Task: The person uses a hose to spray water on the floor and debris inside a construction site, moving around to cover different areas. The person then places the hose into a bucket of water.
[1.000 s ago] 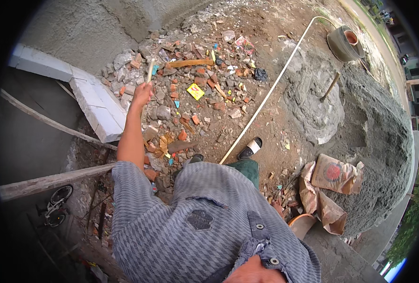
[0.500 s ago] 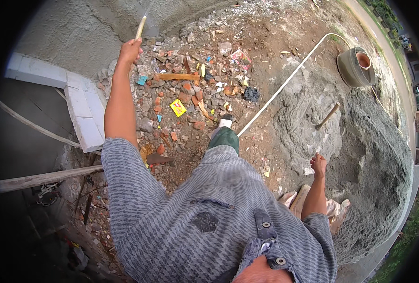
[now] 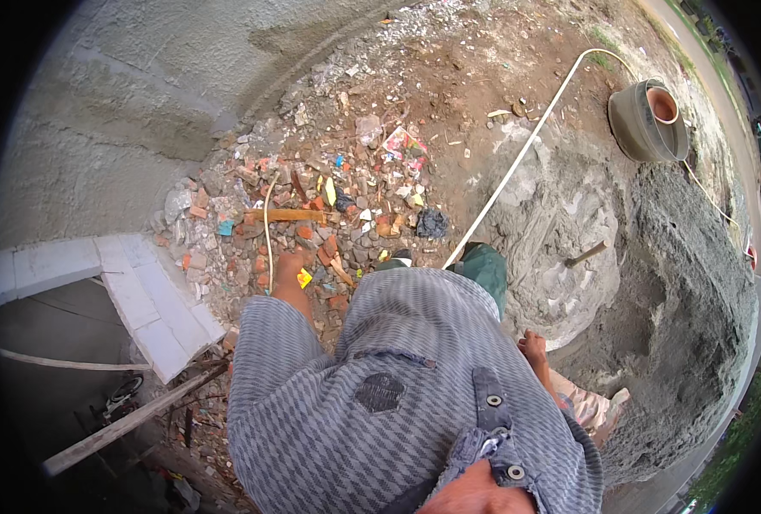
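Observation:
My left hand (image 3: 290,271) is lowered over the rubble by my left sleeve. Its fingers are blurred and partly hidden. A cream hose (image 3: 267,224) runs close along its left side, its upper end curving over a wooden plank (image 3: 293,215); I cannot tell whether the fingers grip it. At my right side, my right hand (image 3: 532,346) hangs with fingers curled and nothing visible in them. It is nearest the wet grey mortar (image 3: 560,295), where a wooden handle (image 3: 588,254) sticks up at a slant. Pinkish-white sacks (image 3: 582,398) lie beside that forearm.
A grey plastered wall (image 3: 132,111) rises at the far left, above pale blocks (image 3: 145,295) edging a dark pit with a wooden pole (image 3: 132,421). Broken brick rubble (image 3: 226,184) covers the ground. Right are a sand heap (image 3: 680,317), a bucket (image 3: 633,128) and a long pale pipe (image 3: 518,163).
My left arm has dropped from its reach toward the wall, and the water jet is out of sight. My right hand has drawn in toward my body. The view has turned.

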`<state>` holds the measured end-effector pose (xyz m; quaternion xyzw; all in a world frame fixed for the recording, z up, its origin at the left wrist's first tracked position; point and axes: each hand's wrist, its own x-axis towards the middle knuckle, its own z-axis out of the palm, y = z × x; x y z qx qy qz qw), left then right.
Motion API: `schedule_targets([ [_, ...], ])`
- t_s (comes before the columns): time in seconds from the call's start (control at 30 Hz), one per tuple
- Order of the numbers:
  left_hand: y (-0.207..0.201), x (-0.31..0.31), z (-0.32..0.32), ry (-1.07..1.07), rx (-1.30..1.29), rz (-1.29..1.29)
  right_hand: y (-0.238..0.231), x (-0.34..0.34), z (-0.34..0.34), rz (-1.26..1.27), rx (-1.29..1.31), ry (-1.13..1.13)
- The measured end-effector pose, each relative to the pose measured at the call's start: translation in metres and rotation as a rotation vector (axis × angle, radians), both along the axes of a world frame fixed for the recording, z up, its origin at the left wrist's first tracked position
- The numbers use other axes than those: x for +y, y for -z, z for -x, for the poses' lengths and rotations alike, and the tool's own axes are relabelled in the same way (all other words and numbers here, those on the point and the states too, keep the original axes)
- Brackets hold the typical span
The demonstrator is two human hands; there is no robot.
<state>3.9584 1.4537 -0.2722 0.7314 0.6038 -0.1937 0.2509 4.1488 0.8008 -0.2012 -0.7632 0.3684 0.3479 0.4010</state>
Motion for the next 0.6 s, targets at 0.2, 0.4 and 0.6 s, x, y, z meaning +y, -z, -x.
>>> schedule_targets([
  [0.2,-0.016,-0.051,-0.182,-0.217,-0.017,0.209,0.092,-0.054,-0.097,0.218,0.351,-0.564],
  [0.4,0.11,-0.009,-0.286,-0.272,-0.291,0.013,0.116,0.03,-0.426,0.123,0.274,-0.185],
  [0.6,0.094,-0.065,-0.511,-0.114,-0.094,0.122,0.109,0.132,-0.833,0.117,-0.379,-0.407],
])
